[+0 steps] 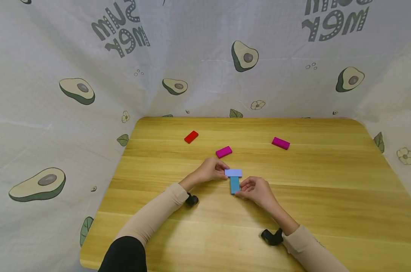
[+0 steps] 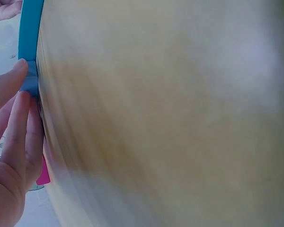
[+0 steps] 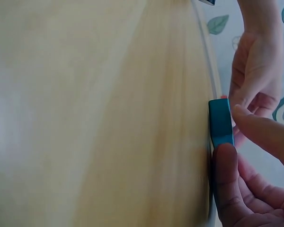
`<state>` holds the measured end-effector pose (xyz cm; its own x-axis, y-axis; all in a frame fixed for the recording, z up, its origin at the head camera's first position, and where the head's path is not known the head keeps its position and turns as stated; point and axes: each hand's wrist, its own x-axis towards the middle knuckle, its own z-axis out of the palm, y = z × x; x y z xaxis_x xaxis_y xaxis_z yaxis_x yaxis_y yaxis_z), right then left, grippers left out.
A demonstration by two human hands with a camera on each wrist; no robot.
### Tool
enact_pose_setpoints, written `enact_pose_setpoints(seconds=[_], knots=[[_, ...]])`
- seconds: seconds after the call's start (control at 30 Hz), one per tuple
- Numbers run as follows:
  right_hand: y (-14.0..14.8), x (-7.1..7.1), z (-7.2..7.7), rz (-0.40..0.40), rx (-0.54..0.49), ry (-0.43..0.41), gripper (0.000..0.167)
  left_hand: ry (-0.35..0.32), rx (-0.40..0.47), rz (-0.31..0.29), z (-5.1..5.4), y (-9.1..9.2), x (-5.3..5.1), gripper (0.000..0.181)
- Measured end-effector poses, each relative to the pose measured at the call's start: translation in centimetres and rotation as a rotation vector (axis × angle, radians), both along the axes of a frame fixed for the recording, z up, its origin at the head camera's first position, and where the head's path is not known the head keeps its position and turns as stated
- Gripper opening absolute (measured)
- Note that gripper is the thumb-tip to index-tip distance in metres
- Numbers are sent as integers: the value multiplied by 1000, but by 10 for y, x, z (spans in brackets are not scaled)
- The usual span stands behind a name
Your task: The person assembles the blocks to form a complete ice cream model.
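Note:
A light blue block [image 1: 233,173] lies crosswise against the far end of a teal-blue block [image 1: 234,185], the two forming a T on the table. My left hand [image 1: 210,170] pinches the left end of the light blue block between thumb and fingers; the left wrist view shows its fingertips at that block [image 2: 30,80], touching the teal one [image 2: 31,30]. With thumb and fingers my right hand [image 1: 258,192] grips the near end of the teal block, which the right wrist view shows from the side [image 3: 221,122].
Beyond the hands lie a magenta block [image 1: 224,152] close to the left hand, a red block [image 1: 191,137] farther left and another magenta block [image 1: 281,143] to the right. A printed cloth [image 1: 205,94] hangs behind the wooden table [image 1: 328,211].

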<state>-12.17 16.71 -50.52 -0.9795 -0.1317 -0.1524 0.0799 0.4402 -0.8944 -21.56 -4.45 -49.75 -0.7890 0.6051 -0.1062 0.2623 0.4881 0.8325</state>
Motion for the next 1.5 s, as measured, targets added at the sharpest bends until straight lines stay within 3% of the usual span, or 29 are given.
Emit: enact_pose_setpoints(seconds=[0.2, 0.33, 0.47, 0.67, 0.9, 1.1, 1.5], knots=[[6, -4, -1, -11, -42, -11, 28, 5, -1, -7, -1, 0, -1, 32], [11, -8, 0, -7, -74, 12, 28, -13, 7, -7, -4, -2, -2, 32], [15, -15, 4, 23, -81, 48, 28, -41, 37, 16, 0, -6, -4, 32], [15, -23, 10, 44, -44, 78, 28, -26, 69, 77, 7, -12, -12, 30], [16, -30, 6, 48, -32, 82, 31, 17, 119, 175, 9, -15, -22, 33], [15, -34, 3, 65, -42, 70, 31, 60, 102, 258, 10, -15, -33, 42], [14, -37, 0, 63, -66, 53, 31, 35, 55, 312, 3, -16, -50, 48]])
